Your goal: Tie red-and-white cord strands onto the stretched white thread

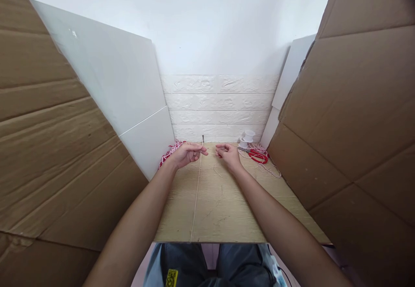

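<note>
A thin pale cord (195,205) runs from a small dark nail (202,138) at the back of the wooden board down to its front edge. My left hand (189,154) is at the upper part of this cord, its fingers closed together and the cord passing at the fingertips. Just to the right, my right hand (228,154) is held in a pinch, fingertips pointing left. Whatever lies between those fingertips is too fine to make out. A narrow gap separates the two hands.
Red-handled scissors (258,155) lie at the back right beside white spools (249,136) and loose pink-white cord (270,170). A red-and-white cord bundle (167,154) sits behind my left wrist. Cardboard panels (65,148) flank the wooden board (233,218); a white brick-pattern wall (220,103) closes the back.
</note>
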Demonstrator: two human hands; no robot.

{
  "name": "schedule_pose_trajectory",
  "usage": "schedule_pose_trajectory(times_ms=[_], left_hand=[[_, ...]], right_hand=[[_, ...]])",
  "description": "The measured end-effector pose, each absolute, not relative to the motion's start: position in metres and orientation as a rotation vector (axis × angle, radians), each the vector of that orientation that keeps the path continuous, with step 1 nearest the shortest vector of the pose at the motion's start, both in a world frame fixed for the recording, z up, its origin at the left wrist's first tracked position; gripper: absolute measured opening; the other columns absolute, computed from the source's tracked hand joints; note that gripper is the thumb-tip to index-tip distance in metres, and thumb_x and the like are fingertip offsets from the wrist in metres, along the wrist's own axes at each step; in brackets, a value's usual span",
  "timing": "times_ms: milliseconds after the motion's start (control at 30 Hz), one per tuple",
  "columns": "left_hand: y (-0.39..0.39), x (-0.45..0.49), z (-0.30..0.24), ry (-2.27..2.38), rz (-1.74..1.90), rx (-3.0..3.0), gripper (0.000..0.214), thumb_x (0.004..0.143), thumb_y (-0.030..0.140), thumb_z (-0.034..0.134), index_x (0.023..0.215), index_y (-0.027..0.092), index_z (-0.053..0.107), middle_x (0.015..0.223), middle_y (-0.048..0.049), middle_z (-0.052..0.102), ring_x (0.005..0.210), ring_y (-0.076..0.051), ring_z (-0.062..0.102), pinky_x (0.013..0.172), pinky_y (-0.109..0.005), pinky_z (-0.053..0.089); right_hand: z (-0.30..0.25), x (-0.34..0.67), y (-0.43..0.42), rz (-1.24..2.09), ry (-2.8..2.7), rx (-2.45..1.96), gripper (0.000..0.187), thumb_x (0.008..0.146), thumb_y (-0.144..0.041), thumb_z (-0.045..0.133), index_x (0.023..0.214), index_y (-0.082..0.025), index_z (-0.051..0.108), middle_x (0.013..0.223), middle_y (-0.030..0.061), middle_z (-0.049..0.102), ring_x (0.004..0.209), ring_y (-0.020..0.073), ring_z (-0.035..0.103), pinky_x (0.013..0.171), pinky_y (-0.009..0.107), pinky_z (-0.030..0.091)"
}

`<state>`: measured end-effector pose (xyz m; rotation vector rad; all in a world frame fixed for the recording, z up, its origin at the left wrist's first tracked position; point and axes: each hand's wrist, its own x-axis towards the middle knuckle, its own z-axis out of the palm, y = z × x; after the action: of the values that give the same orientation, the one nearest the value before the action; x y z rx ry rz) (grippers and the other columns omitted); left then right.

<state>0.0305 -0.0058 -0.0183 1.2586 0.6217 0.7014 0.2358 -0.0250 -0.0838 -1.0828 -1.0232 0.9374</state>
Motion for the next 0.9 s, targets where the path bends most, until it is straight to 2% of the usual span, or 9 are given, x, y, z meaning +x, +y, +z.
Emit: schedule_pose_trajectory(times_ms=[67, 133, 200, 267, 400, 567, 733, 900], left_hand=[[-0.005, 0.030, -0.018, 0.633, 0.714, 1.259, 0.018, 0.073, 0.026, 0.074, 0.080, 0.009, 0.076, 0.085, -0.0134, 0.073, 0.058, -0.009, 0.053, 0.048, -0.021, 0.034], [-0.006, 0.031, -0.018, 0.662, 0.713, 1.253, 0.018, 0.075, 0.025, 0.073, 0.083, 0.010, 0.076, 0.086, -0.0128, 0.073, 0.056, -0.007, 0.051, 0.048, -0.021, 0.035], [-0.006, 0.033, -0.019, 0.685, 0.705, 1.255, 0.018, 0.075, 0.025, 0.074, 0.086, 0.010, 0.077, 0.087, -0.0124, 0.073, 0.055, -0.006, 0.049, 0.050, -0.020, 0.037], [-0.007, 0.035, -0.020, 0.691, 0.699, 1.265, 0.019, 0.075, 0.025, 0.074, 0.087, 0.010, 0.077, 0.087, -0.0125, 0.074, 0.056, -0.006, 0.050, 0.050, -0.019, 0.038], [-0.009, 0.038, -0.019, 0.693, 0.681, 1.268, 0.020, 0.076, 0.026, 0.074, 0.088, 0.010, 0.077, 0.089, -0.0126, 0.074, 0.058, -0.006, 0.053, 0.052, -0.018, 0.039], [-0.010, 0.038, -0.017, 0.692, 0.653, 1.270, 0.020, 0.076, 0.025, 0.074, 0.087, 0.010, 0.078, 0.090, -0.0135, 0.074, 0.058, -0.006, 0.053, 0.052, -0.019, 0.040], [-0.008, 0.032, -0.016, 0.701, 0.619, 1.295, 0.024, 0.076, 0.029, 0.074, 0.089, 0.010, 0.078, 0.090, -0.0150, 0.075, 0.055, -0.007, 0.051, 0.050, -0.021, 0.038], [-0.006, 0.024, -0.015, 0.687, 0.578, 1.354, 0.026, 0.072, 0.027, 0.077, 0.092, 0.010, 0.078, 0.097, -0.0175, 0.074, 0.055, -0.007, 0.052, 0.052, -0.022, 0.040]], right_hand=[[-0.083, 0.235, -0.027, 0.904, -1.040, -1.133, 0.024, 0.068, -0.023, 0.068, 0.090, -0.014, 0.068, 0.087, 0.0078, 0.071, 0.054, 0.0127, 0.061, 0.051, 0.025, 0.048], [-0.080, 0.232, -0.031, 0.909, -1.099, -1.093, 0.033, 0.068, -0.021, 0.067, 0.101, -0.016, 0.068, 0.109, 0.0109, 0.069, 0.056, 0.0116, 0.063, 0.051, 0.025, 0.049], [-0.074, 0.227, -0.036, 0.982, -1.168, -0.983, 0.044, 0.068, -0.021, 0.067, 0.112, -0.019, 0.066, 0.120, 0.0116, 0.066, 0.060, 0.0119, 0.065, 0.054, 0.026, 0.051], [-0.070, 0.221, -0.040, 1.072, -1.218, -0.873, 0.045, 0.069, -0.026, 0.071, 0.113, -0.019, 0.065, 0.113, 0.0109, 0.069, 0.066, 0.0141, 0.068, 0.060, 0.027, 0.053], [-0.071, 0.216, -0.040, 1.119, -1.256, -0.786, 0.036, 0.067, -0.036, 0.078, 0.095, -0.016, 0.069, 0.085, 0.0081, 0.074, 0.073, 0.0175, 0.068, 0.069, 0.030, 0.053], [-0.080, 0.221, -0.033, 1.058, -1.207, -0.851, 0.037, 0.065, -0.041, 0.079, 0.090, -0.015, 0.068, 0.080, 0.0070, 0.073, 0.073, 0.0185, 0.068, 0.070, 0.030, 0.053], [-0.086, 0.228, -0.028, 0.973, -1.145, -0.946, 0.028, 0.065, -0.034, 0.077, 0.084, -0.015, 0.068, 0.069, 0.0040, 0.070, 0.063, 0.0160, 0.064, 0.065, 0.029, 0.052], [-0.092, 0.232, -0.024, 0.954, -1.089, -1.035, 0.024, 0.064, -0.032, 0.075, 0.081, -0.016, 0.067, 0.066, 0.0028, 0.068, 0.061, 0.0158, 0.064, 0.066, 0.030, 0.053]])
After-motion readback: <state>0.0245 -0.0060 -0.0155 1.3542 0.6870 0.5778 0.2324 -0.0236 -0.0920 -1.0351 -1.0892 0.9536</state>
